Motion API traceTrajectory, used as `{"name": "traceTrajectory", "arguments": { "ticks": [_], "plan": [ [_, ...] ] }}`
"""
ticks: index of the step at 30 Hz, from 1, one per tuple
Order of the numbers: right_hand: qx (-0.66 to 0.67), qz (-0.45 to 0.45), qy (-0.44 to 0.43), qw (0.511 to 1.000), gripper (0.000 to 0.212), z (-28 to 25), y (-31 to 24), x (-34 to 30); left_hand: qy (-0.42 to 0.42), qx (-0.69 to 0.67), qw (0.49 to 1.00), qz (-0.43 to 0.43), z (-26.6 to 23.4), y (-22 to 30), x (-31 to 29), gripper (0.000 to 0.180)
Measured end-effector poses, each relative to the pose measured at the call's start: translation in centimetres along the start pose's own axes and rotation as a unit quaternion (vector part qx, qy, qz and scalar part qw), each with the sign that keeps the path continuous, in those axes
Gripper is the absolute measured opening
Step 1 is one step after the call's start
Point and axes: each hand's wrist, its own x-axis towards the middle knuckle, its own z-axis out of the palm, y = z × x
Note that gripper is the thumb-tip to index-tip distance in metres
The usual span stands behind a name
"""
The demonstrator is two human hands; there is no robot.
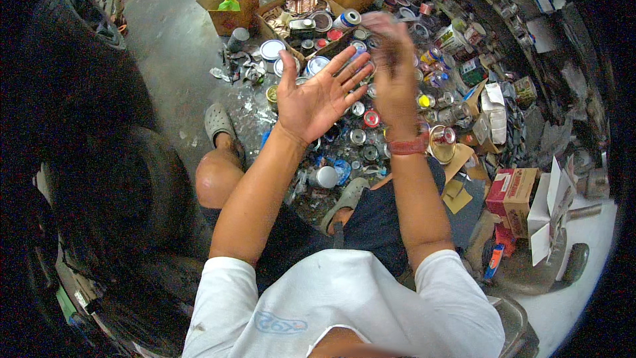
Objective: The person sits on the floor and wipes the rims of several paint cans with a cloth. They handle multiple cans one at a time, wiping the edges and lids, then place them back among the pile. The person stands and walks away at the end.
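Note:
My left hand (319, 98) is held out palm up with its fingers spread and nothing in it. Beside it, my right hand (392, 59) is raised and smeared by motion, so its fingers cannot be made out; a red band (408, 144) circles that wrist. Both hands are above a floor crowded with paint cans and jars. Close to the left thumb is a can with a white lid (272, 49). A red-topped can (371, 118) stands below the hands, and a white-lidded container (326, 177) is between my feet.
Cardboard boxes stand at the back, one holding a yellow-green item (229, 4), another holding cans (303, 28). A car tyre (76, 16) is at the far left. More cans and jars (454, 116) crowd the right, near a red and tan carton (513, 200) and a white chair (563, 301).

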Motion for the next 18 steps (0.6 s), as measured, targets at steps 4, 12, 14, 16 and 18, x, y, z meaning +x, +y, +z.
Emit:
{"name": "traceTrajectory", "arguments": {
  "ticks": [4, 12, 14, 16, 18],
  "plan": [
    [-0.128, -0.112, -0.077, 0.982, 0.026, 2.5, -2.4, -3.8, 0.073, 0.063, 0.995, 0.041, -0.7, -0.9, -0.3, 0.129],
    [-0.235, -0.011, -0.256, 0.938, 0.026, 3.3, 5.2, -3.0, 0.074, 0.178, 0.979, -0.066, 0.5, -1.2, -1.9, 0.144],
    [-0.131, 0.185, -0.241, 0.944, 0.040, 1.0, 6.7, -1.2, 0.027, 0.180, 0.980, -0.081, 1.2, -0.8, -1.9, 0.147],
    [0.000, 0.349, -0.098, 0.932, 0.071, -0.7, 6.3, -0.6, 0.027, 0.126, 0.990, -0.055, 1.5, -0.3, -1.5, 0.149],
    [0.071, 0.279, -0.036, 0.957, 0.057, -0.6, 4.4, -1.5, 0.058, 0.137, 0.988, -0.032, 1.3, -0.1, -1.4, 0.150]
  ]
}}
